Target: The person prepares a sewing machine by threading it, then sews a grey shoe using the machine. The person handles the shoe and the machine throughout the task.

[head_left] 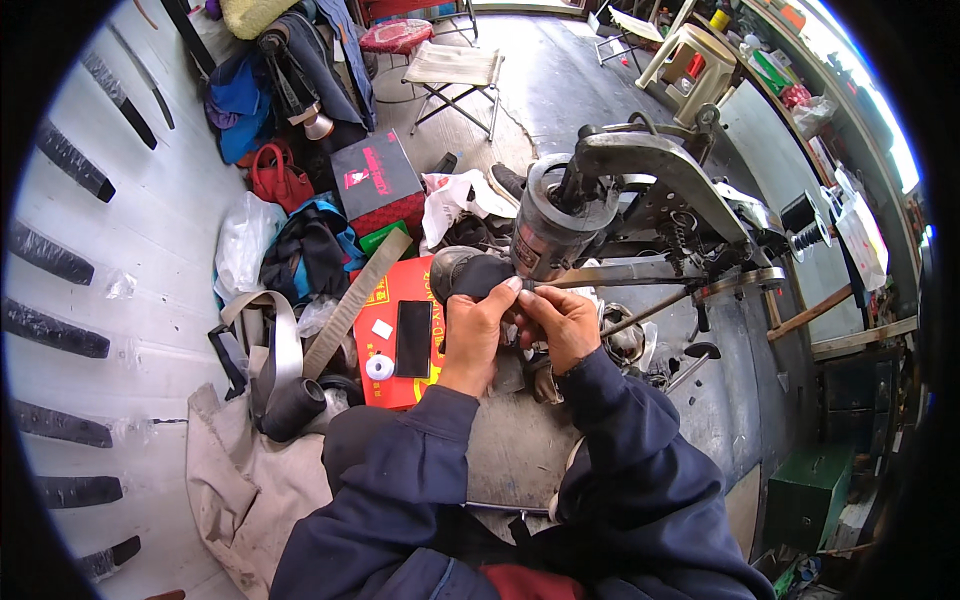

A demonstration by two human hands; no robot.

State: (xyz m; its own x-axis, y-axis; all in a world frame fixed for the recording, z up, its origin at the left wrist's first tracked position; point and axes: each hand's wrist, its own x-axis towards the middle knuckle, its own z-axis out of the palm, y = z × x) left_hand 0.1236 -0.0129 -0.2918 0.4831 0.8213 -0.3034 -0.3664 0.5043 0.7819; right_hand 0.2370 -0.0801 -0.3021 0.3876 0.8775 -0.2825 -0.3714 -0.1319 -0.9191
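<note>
- Black leather: a dark shoe (pixel 462 272) sits on the arm of a grey metal sewing machine (pixel 640 215), its toe turned toward the person's left.
- The left hand (pixel 475 330) is curled around the near side of the shoe, fingers closed on it and thumb up by the machine's round head (pixel 552 225).
- The right hand (pixel 560 322) is pinched nearly closed just beside the left one, fingertips meeting at the spot under the head; whether they hold a thread, the shoe's edge or something smaller I cannot tell, as it is too fine to see.
- By my reading, the step in hand is lining up the shoe's seam under the needle, or feeding thread there, before stitching.
- The next move, as I judge it, calls for a steady grip from the left hand while the right guides the edge exactly; a small slip would set the stitch off line.
- The shoe lies directly between the hands and the machine, touching the left hand and close against the right.
- To the person's left, a red box (pixel 392 335) carries a black phone (pixel 413 338) and a small white roll (pixel 380 367).
- A grey strap (pixel 355 300) lies slanted beside the red box, with bags and cloth heaped behind it on the floor.
</note>
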